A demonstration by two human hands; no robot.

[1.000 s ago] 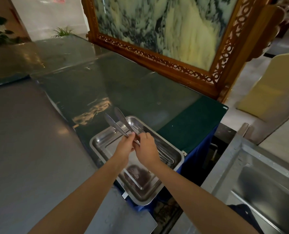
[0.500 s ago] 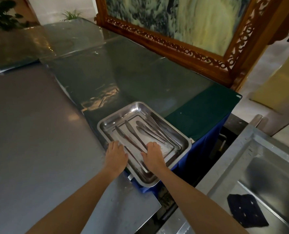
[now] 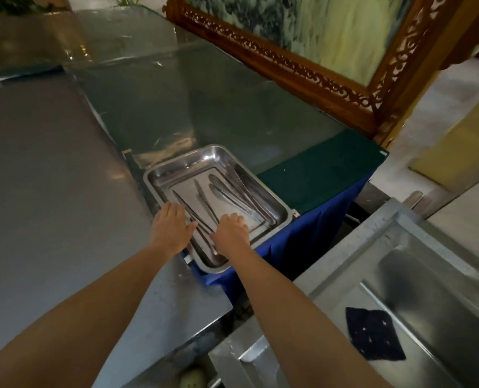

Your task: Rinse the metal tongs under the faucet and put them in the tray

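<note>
Slim metal tongs lie in shallow steel tray; L hand fingers flat, together; R hand fingers bent down, grip unclear. Best release gently.

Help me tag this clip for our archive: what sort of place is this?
Probably a restaurant or banquet hall's washing-up corner: a stainless steel sink, a rectangular steel tray holding several metal tongs, and an ornate carved wooden frame.

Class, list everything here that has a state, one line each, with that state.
Near tongs: lying in tray, arms spread.
Far tongs: lying in tray.
Metal tray: loaded.
Left hand: open, at tray's rim.
Right hand: fingers bent down, grip hidden.
Dark cloth: flat in sink.
</note>
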